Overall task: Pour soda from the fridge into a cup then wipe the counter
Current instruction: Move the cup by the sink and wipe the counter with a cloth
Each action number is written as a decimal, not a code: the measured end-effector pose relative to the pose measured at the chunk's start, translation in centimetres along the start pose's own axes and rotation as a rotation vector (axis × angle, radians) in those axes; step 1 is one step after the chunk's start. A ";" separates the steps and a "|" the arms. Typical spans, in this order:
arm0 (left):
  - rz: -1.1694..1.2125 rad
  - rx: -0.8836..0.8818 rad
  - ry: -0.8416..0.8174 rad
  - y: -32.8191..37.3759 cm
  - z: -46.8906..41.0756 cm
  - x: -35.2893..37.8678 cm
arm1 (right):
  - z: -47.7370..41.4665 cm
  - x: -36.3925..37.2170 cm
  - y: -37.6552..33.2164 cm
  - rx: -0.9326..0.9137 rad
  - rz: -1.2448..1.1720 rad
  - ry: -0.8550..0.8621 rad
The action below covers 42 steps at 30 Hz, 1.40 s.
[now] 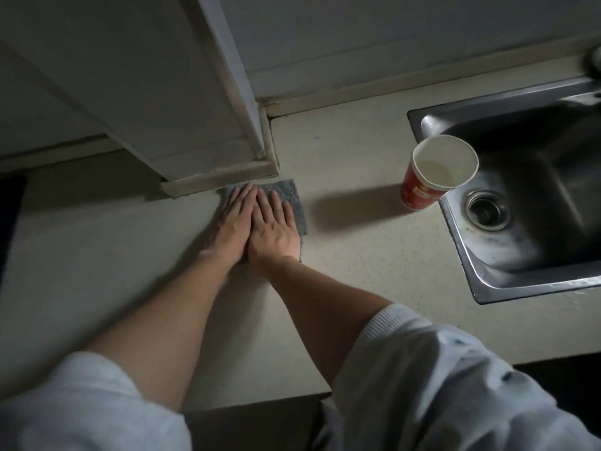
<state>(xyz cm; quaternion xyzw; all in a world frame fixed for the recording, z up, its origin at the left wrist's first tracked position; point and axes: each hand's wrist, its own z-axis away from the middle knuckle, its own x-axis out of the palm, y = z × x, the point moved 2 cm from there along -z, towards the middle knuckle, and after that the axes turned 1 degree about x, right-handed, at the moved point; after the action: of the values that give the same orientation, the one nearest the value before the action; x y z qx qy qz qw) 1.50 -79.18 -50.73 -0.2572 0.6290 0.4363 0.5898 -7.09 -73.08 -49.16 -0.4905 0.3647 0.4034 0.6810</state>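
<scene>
A grey cloth (pixel 294 203) lies flat on the pale speckled counter (pixel 357 265), up against the base of a white pillar. Both my hands rest on it, palms down and side by side, fingers stretched out and together. My left hand (pixel 232 222) covers the cloth's left part and my right hand (pixel 274 231) its middle, so only the cloth's far and right edges show. To the right, a red paper cup (pixel 414 190) with a white inside stands at the sink's left edge, holding a little pale liquid at the bottom.
A steel sink (pixel 461 252) with a round drain (pixel 487 209) fills the right side. The white pillar (pixel 211 125) juts onto the counter just beyond the cloth. The counter's front edge runs near my sleeves, and a dark gap lies at far left.
</scene>
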 end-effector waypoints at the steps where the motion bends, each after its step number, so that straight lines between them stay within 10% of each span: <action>1: 0.005 0.029 -0.005 0.9 -0.5 0.2 | 0.1 -0.2 0.9 0.021 -0.004 0.017; 29: -0.149 0.144 0.048 29.8 2.8 7.7 | 15.7 -5.9 25.9 0.037 0.009 0.131; 42: -0.038 -0.050 0.160 29.0 6.7 8.8 | 17.2 -5.5 24.7 -0.146 0.136 0.013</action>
<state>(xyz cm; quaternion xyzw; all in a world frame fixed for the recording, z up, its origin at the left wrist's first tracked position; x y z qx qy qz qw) -20.86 -57.70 -51.57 -0.3177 0.6579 0.4190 0.5392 -30.03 -52.82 -49.12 -0.5154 0.3710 0.4712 0.6121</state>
